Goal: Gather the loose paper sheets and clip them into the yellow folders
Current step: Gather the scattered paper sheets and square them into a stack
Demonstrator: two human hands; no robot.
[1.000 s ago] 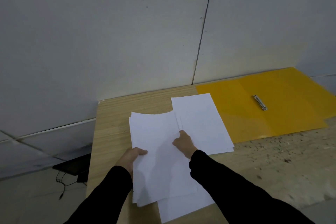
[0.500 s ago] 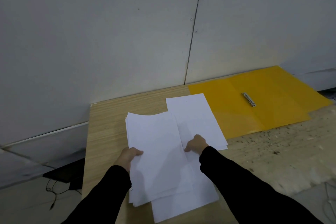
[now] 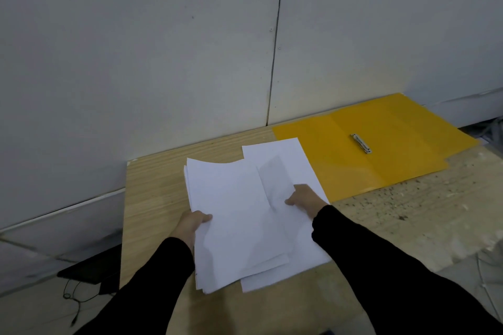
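A stack of white paper sheets [image 3: 231, 215] is held slightly off the table, and my left hand [image 3: 190, 226] grips its left edge with the thumb on top. Under and to the right of it lie more white sheets [image 3: 283, 166] flat on the wooden table [image 3: 155, 193]. My right hand [image 3: 306, 197] rests on these lower sheets with its fingers curled at their right edge. An open yellow folder [image 3: 394, 155] lies to the right against the wall, its metal clip [image 3: 361, 143] along the middle fold.
A grey panelled wall [image 3: 190, 49] stands right behind the table. The table's right part is rough and speckled [image 3: 408, 212]. Left of the table, lower down, lies a dark device with a cable [image 3: 87, 272].
My right hand has slid from the middle of the papers toward the right edge of the lower sheets. The left hand keeps its grip on the stack. The camera has turned slightly.
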